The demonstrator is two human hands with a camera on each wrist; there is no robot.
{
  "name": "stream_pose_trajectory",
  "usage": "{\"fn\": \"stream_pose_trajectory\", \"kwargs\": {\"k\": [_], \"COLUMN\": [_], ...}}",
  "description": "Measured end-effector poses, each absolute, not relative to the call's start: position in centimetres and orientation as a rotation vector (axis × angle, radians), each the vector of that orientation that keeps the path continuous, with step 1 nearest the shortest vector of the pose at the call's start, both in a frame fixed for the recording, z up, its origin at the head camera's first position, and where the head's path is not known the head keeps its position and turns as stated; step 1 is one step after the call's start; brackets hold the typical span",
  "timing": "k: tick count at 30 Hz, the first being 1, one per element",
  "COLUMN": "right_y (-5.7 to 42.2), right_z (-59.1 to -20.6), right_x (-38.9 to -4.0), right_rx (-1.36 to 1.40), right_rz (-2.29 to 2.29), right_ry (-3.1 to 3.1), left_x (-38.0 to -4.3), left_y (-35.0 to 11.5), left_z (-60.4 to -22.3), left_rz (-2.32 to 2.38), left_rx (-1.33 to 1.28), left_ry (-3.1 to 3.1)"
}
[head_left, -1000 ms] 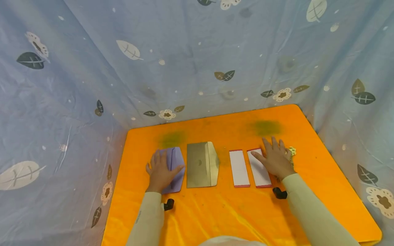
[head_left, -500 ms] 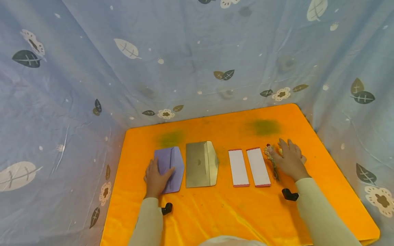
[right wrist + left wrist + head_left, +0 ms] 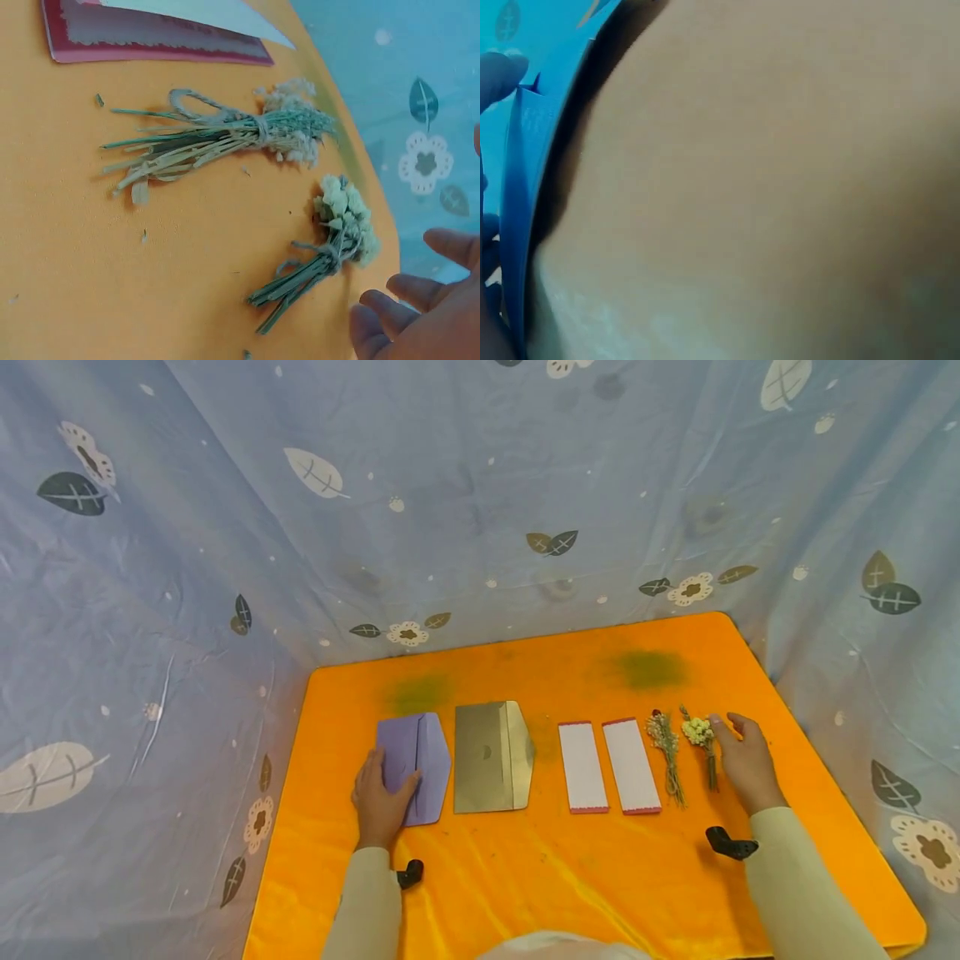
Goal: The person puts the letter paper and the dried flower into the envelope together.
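Observation:
In the head view, a purple envelope (image 3: 433, 752) lies at the left, its flap to the right. My left hand (image 3: 381, 802) grips its left side, thumb on top and fingers at the edge. The left wrist view catches the envelope (image 3: 536, 127), bluish there, with the thumb over it. My right hand (image 3: 750, 766) hovers at the far right, fingers loosely bent and holding nothing. Just left of it lies a small bunch of yellow dried flowers (image 3: 699, 732), tied with string. Another tied dried bunch (image 3: 666, 752) lies beside that; the right wrist view shows both.
A gold envelope (image 3: 480, 760) lies right of the purple one. Two white cards with red edges, the left card (image 3: 582, 768) and the right card (image 3: 632, 767), lie between it and the flowers. The orange-covered table (image 3: 525, 877) ends against a patterned curtain (image 3: 480, 502).
My right hand has moved right, off the right card and past the flower bunches, uncovering them. My left hand has slid from the purple envelope's face to its left side.

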State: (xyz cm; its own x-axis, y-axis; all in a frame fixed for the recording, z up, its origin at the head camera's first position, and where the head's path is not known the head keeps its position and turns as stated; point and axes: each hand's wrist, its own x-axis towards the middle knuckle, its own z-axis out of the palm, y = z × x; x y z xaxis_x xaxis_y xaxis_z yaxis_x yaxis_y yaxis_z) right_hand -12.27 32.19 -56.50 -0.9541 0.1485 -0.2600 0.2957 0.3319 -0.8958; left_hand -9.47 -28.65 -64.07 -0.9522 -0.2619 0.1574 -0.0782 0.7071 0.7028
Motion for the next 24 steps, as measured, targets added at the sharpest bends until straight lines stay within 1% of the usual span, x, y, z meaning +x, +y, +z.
{"fn": "stream_pose_trajectory", "kwargs": {"k": [6,10,17,24], "right_y": [33.1,33.4,33.2,32.6], "right_z": [-56.6,-56.8,-57.2,-56.9], "right_x": [-12.1,-12.1,-12.2,-12.3], "right_rx": [0.502,0.508,0.528,0.553], "right_rz": [-1.893,-1.909,-1.9,-1.879], "right_ry": [2.233,2.192,2.186,2.175], "left_x": [-9.4,-9.4,-9.2,-8.9], "left_y": [-28.6,-28.4,-28.0,-27.7], "left_z": [-64.8,-65.0,-64.7,-64.1], "left_rz": [-1.049,-1.023,-0.947,-0.989], "left_rx": [0.185,0.152,0.191,0.234], "left_ry": [-2.645,-2.627,-2.658,-2.66]}}
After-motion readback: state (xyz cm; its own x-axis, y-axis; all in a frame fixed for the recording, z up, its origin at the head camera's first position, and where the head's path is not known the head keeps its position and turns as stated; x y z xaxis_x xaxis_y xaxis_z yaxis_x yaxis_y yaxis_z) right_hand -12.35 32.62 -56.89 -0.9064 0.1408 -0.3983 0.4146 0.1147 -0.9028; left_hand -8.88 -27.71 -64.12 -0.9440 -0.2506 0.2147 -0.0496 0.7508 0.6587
